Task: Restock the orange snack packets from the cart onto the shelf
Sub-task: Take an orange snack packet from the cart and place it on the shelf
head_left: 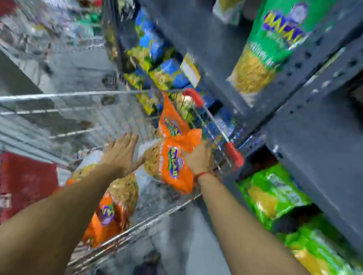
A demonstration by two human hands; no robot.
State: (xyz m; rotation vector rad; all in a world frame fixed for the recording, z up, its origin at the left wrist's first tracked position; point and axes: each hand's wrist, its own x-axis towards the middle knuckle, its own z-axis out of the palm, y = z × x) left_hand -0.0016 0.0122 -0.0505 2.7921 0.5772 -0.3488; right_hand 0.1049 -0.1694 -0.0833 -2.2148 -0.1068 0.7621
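Note:
A wire shopping cart (45, 95) with red corner guards stands beside a dark metal shelf (325, 140). Several orange snack packets lie in it. My right hand (198, 159) grips the upper right edge of one orange packet (168, 165) in the middle of the cart. My left hand (122, 153) is spread flat with its fingers apart, its thumb side against that packet's left edge. A second orange packet (170, 120) stands behind it at the cart's far end. A third (109, 210) lies nearer me, partly hidden under my left forearm. The picture is motion-blurred.
Green snack bags (271, 195) fill the shelf's lower level at right. A tall green bag (270, 45) stands on the upper level, and blue-and-yellow bags (154, 50) sit further along. A red panel (26, 183) shows at the cart's left. Grey floor lies below.

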